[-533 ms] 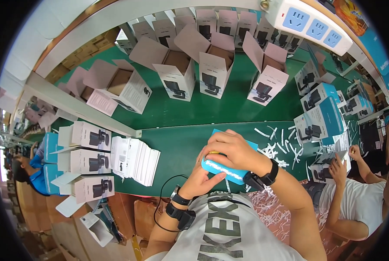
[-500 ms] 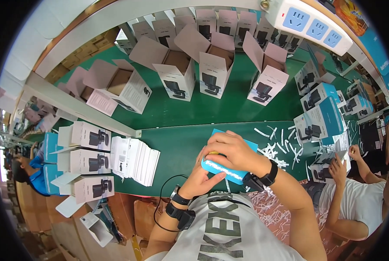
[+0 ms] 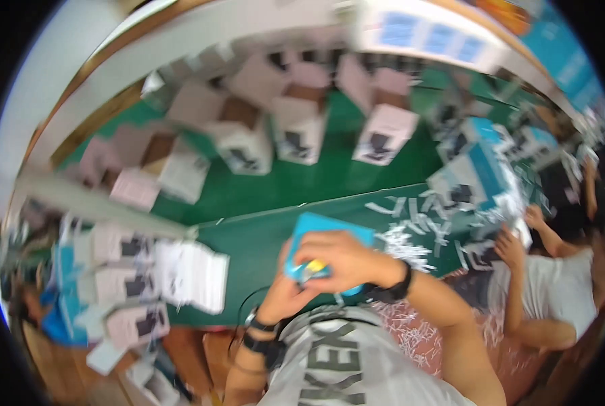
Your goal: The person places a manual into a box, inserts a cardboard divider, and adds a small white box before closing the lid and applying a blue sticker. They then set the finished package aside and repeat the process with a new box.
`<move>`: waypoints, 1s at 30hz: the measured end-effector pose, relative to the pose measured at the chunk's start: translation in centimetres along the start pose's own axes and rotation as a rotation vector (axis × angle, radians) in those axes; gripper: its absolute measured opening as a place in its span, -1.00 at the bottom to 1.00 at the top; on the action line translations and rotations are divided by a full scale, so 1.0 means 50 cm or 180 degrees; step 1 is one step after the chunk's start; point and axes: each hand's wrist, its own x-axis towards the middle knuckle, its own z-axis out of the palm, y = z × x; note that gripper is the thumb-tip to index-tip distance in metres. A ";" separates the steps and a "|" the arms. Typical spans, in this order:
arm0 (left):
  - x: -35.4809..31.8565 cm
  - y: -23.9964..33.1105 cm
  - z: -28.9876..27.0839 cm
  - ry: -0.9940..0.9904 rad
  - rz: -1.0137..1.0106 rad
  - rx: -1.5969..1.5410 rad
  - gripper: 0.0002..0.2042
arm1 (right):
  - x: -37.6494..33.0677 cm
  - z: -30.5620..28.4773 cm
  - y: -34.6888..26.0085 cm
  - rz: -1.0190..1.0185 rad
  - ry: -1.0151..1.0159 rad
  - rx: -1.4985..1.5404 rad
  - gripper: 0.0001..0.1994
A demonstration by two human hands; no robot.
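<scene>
Over blue box [image 3: 331,226]; right hand [image 3: 343,258] curled palm-down; left hand [image 3: 283,295] alongside

Left hand [image 3: 281,296] holds blue box [image 3: 333,227]; right hand [image 3: 343,257] over it, gripping small yellow object [image 3: 315,266]. White paper strips [image 3: 402,247] scattered rightward.
</scene>
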 end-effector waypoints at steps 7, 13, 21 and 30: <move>-0.011 0.042 0.007 0.0883 0.0655 -0.0277 -0.28 | -0.101 -0.038 -0.051 0.0365 0.0649 0.1196 -0.87; -0.011 0.072 -0.021 0.0966 0.0425 -0.0185 -0.18 | -0.413 -0.100 -0.034 0.2273 0.1767 -0.0370 -0.68; -0.006 0.044 0.015 0.1137 0.0777 0.2234 -0.40 | -0.305 0.070 -0.042 0.1202 0.2232 -0.0223 -0.56; -0.001 -0.022 0.006 0.1158 0.1374 0.2234 -0.33 | -0.307 0.132 0.004 0.1132 0.2511 -0.0722 -0.53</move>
